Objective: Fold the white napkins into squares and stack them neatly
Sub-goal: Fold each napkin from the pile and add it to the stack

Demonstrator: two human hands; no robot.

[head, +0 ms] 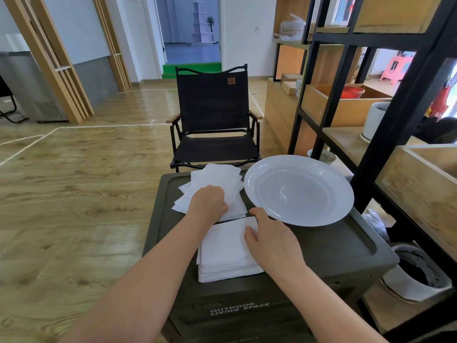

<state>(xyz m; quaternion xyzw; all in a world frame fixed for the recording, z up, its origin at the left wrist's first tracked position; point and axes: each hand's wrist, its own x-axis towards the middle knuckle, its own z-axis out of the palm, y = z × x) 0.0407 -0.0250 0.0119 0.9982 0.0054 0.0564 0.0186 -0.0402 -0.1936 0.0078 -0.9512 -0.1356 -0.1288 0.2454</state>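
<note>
Dark storage box [329, 246] at lower centre serves as the desk. White plate [299, 190] sits right of centre, probably parked clear of the folding. Loose napkin pile [217, 179] at centre; left hand [207, 203] curls on its near edge, likely picking one. Folded stack [226, 251] just below; right hand [269, 237] lies flat, fingers relaxed, steadying it.

folded napkin stack [227, 253]: white, squared, near edge | loose napkin pile [217, 184]: unfolded, fanned, behind
</note>
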